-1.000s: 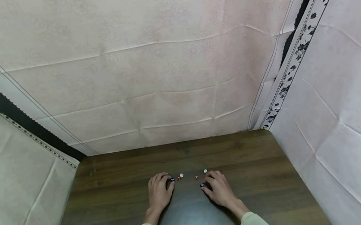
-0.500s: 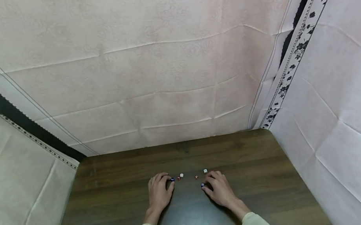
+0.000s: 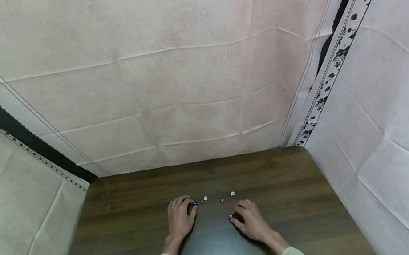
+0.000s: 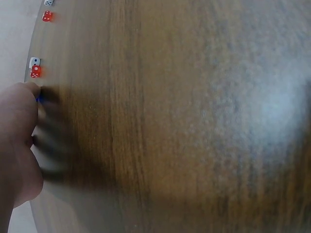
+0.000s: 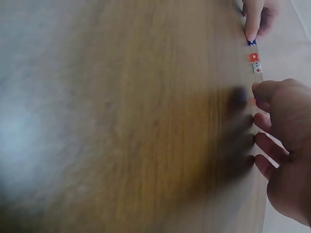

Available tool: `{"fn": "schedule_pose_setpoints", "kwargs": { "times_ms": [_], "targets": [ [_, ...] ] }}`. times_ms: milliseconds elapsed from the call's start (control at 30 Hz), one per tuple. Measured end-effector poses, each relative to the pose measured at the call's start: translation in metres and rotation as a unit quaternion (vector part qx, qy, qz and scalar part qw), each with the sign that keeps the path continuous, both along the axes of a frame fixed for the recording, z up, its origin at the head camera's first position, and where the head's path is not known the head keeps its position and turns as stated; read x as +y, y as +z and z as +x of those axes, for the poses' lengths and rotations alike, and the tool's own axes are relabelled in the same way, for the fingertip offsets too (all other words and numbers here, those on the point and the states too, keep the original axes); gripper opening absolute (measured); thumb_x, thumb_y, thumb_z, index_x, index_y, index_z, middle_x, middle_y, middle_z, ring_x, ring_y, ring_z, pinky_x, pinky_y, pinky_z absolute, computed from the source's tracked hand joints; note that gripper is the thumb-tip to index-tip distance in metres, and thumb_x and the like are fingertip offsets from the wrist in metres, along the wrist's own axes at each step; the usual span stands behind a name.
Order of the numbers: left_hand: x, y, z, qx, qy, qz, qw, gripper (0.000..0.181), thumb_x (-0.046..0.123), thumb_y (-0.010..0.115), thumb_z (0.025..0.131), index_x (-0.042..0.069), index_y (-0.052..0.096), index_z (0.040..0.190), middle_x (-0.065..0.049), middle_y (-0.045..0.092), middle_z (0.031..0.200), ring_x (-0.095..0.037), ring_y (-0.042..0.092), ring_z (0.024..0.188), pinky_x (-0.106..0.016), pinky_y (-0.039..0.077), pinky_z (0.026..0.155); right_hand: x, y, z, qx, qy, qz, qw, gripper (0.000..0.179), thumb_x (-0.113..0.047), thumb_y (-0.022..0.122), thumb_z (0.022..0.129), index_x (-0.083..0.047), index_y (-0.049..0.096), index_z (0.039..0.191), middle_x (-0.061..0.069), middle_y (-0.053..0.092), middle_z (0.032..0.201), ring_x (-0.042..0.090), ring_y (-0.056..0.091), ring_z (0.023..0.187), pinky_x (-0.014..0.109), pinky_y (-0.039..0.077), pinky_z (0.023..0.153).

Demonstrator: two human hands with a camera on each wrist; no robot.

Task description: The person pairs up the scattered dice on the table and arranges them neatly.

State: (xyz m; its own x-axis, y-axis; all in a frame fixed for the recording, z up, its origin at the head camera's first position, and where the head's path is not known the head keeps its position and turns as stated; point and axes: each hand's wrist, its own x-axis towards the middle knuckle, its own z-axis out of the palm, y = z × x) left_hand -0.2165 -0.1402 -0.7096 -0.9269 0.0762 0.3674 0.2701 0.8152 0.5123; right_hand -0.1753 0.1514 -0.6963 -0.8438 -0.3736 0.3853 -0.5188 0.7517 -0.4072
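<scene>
Near the table's far half, my left hand [image 3: 179,215] rests on the wood and pinches a blue die [image 3: 194,203] between thumb and index finger. Just right of it lie a small red die [image 3: 202,202] and a white die [image 3: 205,198], close together. My right hand [image 3: 249,220] holds another blue die [image 3: 230,217] at the tips of its thumb and index finger; in the right wrist view the fingers mostly cover it. Beyond that hand, a second red die [image 3: 222,200] and a second white die [image 3: 232,193] lie apart on the table.
The brown wooden table [image 3: 134,193] ends at a straight far edge, against a pale patterned cloth [image 3: 184,103]. More pale cloth hangs on the left [image 3: 6,178] and right sides. Light glares off the table between the forearms.
My right hand has drawn back toward me, carrying its blue die along and away from the white die. The left hand and the other dice have stayed in place.
</scene>
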Motion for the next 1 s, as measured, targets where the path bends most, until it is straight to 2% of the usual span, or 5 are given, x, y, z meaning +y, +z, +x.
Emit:
{"fn": "schedule_pose_setpoints", "kwargs": {
  "times_ms": [233,433,800,1000],
  "targets": [
    [-0.001,0.005,-0.001,-0.013,-0.003,0.002,0.9999,0.014,0.019,0.087,0.101,0.009,0.084,0.111,-0.015,0.078,0.135,-0.043,0.068,0.136,-0.073,0.044,0.123,0.000,0.002,0.010,-0.018,0.031,0.001,0.9994,0.014,-0.021,0.094,0.095,-0.017,0.085,0.104,-0.003,0.076,0.111,0.018,0.066,0.110,0.046,0.056,0.098],
    [-0.002,0.003,-0.002,-0.015,-0.002,0.004,0.9999,0.015,0.019,0.088,0.101,0.009,0.083,0.111,-0.015,0.078,0.136,-0.043,0.068,0.136,-0.073,0.044,0.123,-0.003,0.003,0.018,-0.025,0.045,0.016,0.9986,0.014,-0.023,0.093,0.095,-0.018,0.084,0.104,-0.003,0.075,0.114,0.017,0.066,0.112,0.046,0.056,0.100],
    [-0.002,-0.001,0.000,0.008,-0.004,0.011,0.9999,0.012,0.016,0.088,0.099,0.009,0.083,0.108,-0.015,0.079,0.132,-0.044,0.069,0.132,-0.074,0.045,0.119,-0.002,0.006,0.023,-0.048,0.064,0.015,0.9967,0.013,-0.021,0.093,0.095,-0.019,0.083,0.104,-0.003,0.073,0.119,0.017,0.064,0.116,0.047,0.055,0.102],
    [-0.001,-0.003,0.000,0.013,-0.003,0.010,0.9999,0.013,0.016,0.089,0.098,0.008,0.083,0.108,-0.015,0.079,0.131,-0.043,0.069,0.131,-0.074,0.046,0.119,-0.001,0.004,0.023,-0.041,0.063,0.022,0.9969,0.013,-0.022,0.093,0.095,-0.019,0.084,0.105,-0.002,0.072,0.120,0.017,0.063,0.115,0.046,0.054,0.102]
  ]
}}
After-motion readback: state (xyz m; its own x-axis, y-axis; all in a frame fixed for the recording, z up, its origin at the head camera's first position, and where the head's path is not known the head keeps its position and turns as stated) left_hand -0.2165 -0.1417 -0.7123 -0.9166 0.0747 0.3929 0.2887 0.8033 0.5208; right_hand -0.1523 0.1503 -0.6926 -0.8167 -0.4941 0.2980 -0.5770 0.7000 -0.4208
